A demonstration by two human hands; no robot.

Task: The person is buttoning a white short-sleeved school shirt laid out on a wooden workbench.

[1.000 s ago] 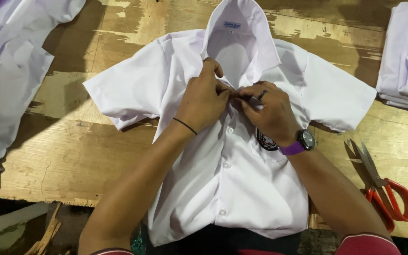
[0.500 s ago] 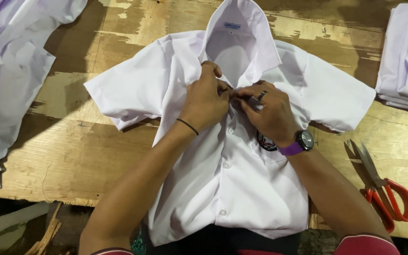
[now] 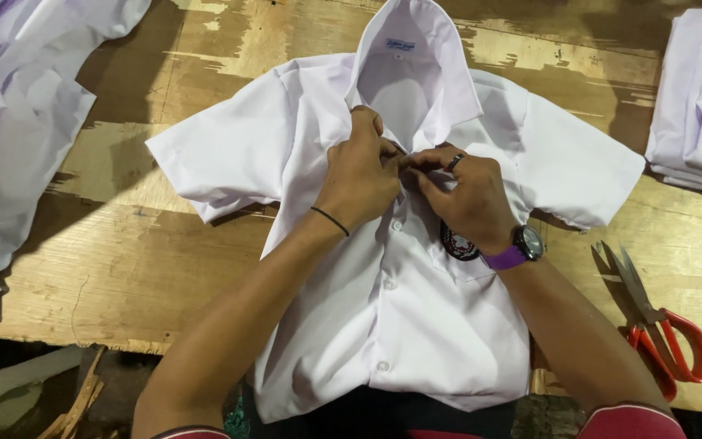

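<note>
Left hand and right hand together at upper placket of white short-sleeved shirt, fingertips pinching the fabric edges just below the open collar; button under the fingers hidden. Shirt spread face up, lower buttons fastened, on worn wooden table, hem over the near edge. Red-handled scissors on the table right of the shirt; piles of white garments at left and folded stack at right.
</note>
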